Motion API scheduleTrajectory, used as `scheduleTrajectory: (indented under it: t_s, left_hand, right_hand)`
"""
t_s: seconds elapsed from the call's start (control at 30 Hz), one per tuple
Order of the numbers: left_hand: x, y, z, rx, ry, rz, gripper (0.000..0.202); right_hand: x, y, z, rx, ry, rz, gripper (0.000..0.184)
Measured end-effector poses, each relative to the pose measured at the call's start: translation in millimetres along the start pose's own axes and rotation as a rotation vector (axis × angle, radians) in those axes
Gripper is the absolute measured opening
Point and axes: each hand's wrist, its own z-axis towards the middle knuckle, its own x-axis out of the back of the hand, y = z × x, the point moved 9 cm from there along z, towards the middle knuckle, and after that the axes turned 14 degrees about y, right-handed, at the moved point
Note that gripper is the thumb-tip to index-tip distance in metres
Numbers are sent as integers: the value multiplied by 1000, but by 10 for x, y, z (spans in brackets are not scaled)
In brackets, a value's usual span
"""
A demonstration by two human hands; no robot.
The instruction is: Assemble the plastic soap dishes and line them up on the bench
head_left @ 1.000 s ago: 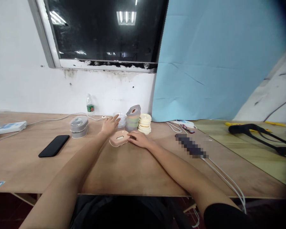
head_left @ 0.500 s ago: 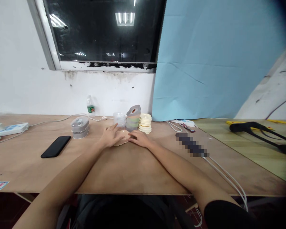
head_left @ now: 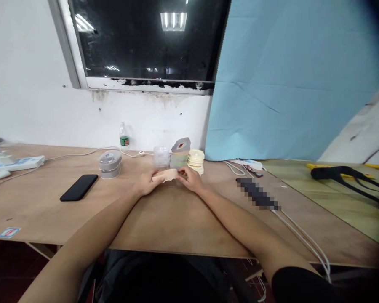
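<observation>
The worktop (head_left: 173,227) carries a power strip (head_left: 31,161), a phone (head_left: 79,187), a grey box (head_left: 110,165), a bottle (head_left: 124,141), clear tubs (head_left: 161,158) and yellow lids (head_left: 196,157).

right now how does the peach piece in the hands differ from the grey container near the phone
The peach piece is warm-toned, the grey container cool-toned. The left hand and right hand hold the peach piece; the grey container stands untouched on the table. The peach piece looks shallower, the grey container taller. Both are pale.
</observation>
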Motion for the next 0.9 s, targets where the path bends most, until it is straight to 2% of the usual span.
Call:
scheduleTrajectory:
  t_s: [0.17,0.3,0.43,0.67,0.9]
  left_hand:
    - [3,65,0,-20,-28,-61,57]
    - [23,100,-8,-7,-11,-144,53]
    - [-1,54,-1,47,-2,-208,56]
    - [2,-13,30,86,18,-231,59]
    - [-16,-154,35,170,53,-229,66]
  right_hand:
    - [42,-128,4,142,41,-12,26]
    - [62,-172,9,175,42,-14,28]
    - [39,-133,10,130,17,-34,36]
    - [-28,-13,-7,-1,-26,-120,22]
    - [-12,-20,-8,-13,-29,-140,17]
